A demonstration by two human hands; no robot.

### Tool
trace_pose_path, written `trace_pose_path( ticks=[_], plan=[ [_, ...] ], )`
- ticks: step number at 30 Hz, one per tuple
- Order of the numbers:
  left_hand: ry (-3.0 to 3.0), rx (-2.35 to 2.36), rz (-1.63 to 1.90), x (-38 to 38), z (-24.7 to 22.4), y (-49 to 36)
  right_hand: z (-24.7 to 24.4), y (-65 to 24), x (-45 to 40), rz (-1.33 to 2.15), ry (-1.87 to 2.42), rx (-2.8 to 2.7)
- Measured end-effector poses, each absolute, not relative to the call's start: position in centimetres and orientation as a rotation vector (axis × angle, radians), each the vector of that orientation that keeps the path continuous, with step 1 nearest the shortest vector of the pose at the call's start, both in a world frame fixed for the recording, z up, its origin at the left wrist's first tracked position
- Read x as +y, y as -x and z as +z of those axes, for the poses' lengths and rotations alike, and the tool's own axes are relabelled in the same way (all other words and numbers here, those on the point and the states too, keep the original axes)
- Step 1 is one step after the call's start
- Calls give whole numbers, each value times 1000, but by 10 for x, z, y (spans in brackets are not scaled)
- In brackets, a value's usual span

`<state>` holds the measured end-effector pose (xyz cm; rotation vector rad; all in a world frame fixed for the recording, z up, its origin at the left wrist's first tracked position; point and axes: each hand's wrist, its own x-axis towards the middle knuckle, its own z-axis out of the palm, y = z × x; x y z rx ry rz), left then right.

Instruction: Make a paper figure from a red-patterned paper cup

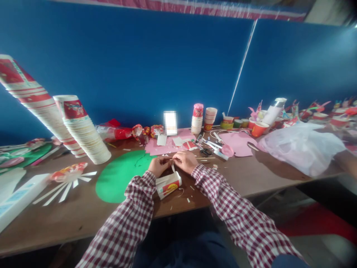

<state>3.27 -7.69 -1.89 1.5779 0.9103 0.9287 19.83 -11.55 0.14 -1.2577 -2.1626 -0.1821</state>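
A paper cup (pixel 169 185), white with a red and yellow print, lies on its side on the brown table, its wall partly cut into strips. From it a narrow white paper strip (pixel 173 168) rises to my fingertips. My left hand (pixel 160 166) is closed in a pinch at the strip's upper end. Close against it, my right hand (pixel 185 161) also pinches there, and the fingertips of both nearly touch. The very end of the strip is hidden by my fingers. Under my left forearm lies a round green sheet (pixel 117 180).
Tall stacks of paper cups (pixel 86 130) lean at the left, near a cup cut into spread strips (pixel 65 186). Beyond my hands are pink paper sheets (pixel 152 147) and black scissors (pixel 205 152). At the right sits a white plastic bag (pixel 301 145). A blue wall (pixel 139 67) stands behind.
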Motion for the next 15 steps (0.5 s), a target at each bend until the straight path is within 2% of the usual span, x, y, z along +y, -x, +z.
trace_pose_path(
  ticks=[15],
  plan=[
    [-1575, 863, 872, -75, -20, -30, 2, -199, -114, -260, 1149, -2193]
  ],
)
